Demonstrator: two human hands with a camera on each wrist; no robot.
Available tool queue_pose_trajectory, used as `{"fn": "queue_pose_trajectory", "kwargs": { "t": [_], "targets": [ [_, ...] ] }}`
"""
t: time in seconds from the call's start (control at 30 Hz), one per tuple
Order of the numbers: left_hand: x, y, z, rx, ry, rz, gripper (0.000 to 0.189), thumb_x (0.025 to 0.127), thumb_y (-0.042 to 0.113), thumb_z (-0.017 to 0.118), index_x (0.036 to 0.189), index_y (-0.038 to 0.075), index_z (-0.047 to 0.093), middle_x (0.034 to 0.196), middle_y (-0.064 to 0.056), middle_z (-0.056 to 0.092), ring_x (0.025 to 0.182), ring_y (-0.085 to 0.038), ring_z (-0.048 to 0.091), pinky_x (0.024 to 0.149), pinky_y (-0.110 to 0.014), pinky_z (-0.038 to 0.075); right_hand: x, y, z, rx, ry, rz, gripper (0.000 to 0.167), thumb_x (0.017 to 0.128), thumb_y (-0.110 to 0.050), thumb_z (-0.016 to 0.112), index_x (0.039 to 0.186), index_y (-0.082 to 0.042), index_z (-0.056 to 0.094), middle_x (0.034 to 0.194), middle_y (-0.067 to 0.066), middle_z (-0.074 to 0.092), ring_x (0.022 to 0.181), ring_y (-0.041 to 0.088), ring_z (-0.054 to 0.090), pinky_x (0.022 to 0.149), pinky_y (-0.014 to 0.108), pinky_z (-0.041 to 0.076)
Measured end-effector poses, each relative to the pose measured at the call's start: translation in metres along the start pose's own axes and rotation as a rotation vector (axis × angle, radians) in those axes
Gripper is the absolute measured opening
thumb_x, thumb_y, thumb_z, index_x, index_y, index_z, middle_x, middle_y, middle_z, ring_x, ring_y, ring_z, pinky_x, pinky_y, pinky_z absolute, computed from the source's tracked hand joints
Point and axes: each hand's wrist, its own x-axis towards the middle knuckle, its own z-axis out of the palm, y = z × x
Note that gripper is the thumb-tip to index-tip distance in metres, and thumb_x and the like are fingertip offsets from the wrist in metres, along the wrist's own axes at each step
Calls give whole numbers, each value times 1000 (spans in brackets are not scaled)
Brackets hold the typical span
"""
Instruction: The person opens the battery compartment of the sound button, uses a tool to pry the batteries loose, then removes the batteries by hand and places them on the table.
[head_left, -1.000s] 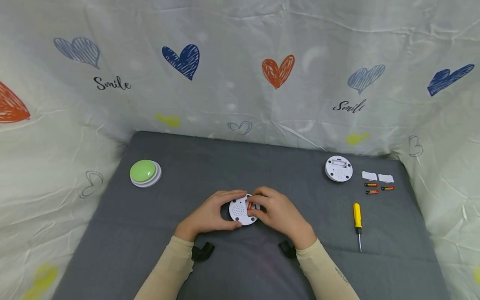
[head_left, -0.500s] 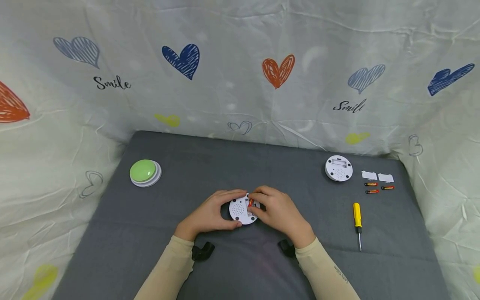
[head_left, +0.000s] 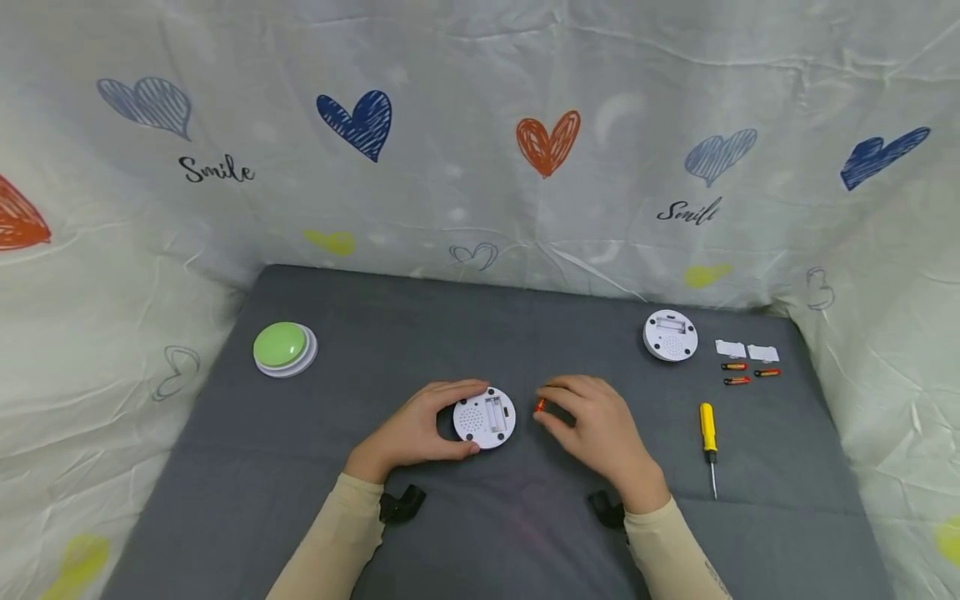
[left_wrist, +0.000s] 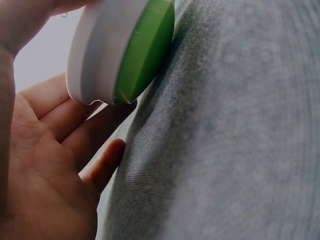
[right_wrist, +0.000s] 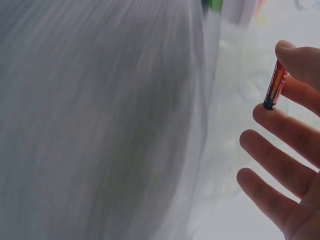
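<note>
My left hand grips the rim of a round white push-button light, turned upside down with its battery compartment facing up. The left wrist view shows its green dome facing down against the cloth. My right hand is apart from it on the right, pinching a red and black battery between thumb and fingers. The other fingers of that hand are spread in the right wrist view. The battery compartment shows no battery inside.
A green-domed light stands at the left. At the right lie another upturned light, two white covers, several batteries and a yellow-handled screwdriver. A printed curtain borders the grey table.
My right hand has drawn away from the light to the right, lifting the battery out of its compartment. The left hand keeps its grip. The head view has shifted slightly.
</note>
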Motion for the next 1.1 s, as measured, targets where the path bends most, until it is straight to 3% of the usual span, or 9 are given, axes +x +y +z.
{"fn": "queue_pose_trajectory", "kwargs": {
  "t": [0.3,0.5,0.7,0.9,1.1],
  "targets": [
    [-1,1,-1,1,11,12,79,86,35,95,157,24,62,160,4,58,147,-33,52,117,-64,42,-50,48,-51,-76,96,198,34,85,-21,96,114,-9,84,115,6,78,104,30,74,86,54,60],
    [-1,-1,-2,7,11,11,79,86,35,95,157,25,62,160,5,57,146,-30,53,118,-63,42,-80,77,-91,-153,109,349,32,84,-13,96,112,-9,81,112,7,78,102,30,74,83,54,57],
    [-2,-2,-2,-4,2,-4,80,85,35,95,158,26,62,161,7,56,147,-29,52,120,-62,41,-104,106,-123,-148,108,495,31,87,-12,93,114,-10,79,111,11,77,104,34,70,86,54,50],
    [-1,-1,-1,-10,0,0,79,85,35,95,157,26,63,160,7,57,147,-28,52,120,-62,41,-124,133,-140,-174,51,612,27,93,-18,89,115,-6,77,114,20,75,106,43,68,90,62,50],
    [0,-1,0,-11,-7,12,79,86,34,95,157,25,62,161,7,57,148,-27,52,120,-61,41,-136,158,-145,-213,25,653,26,96,-18,85,114,-2,76,114,26,73,102,46,67,88,64,51]
  ]
}}
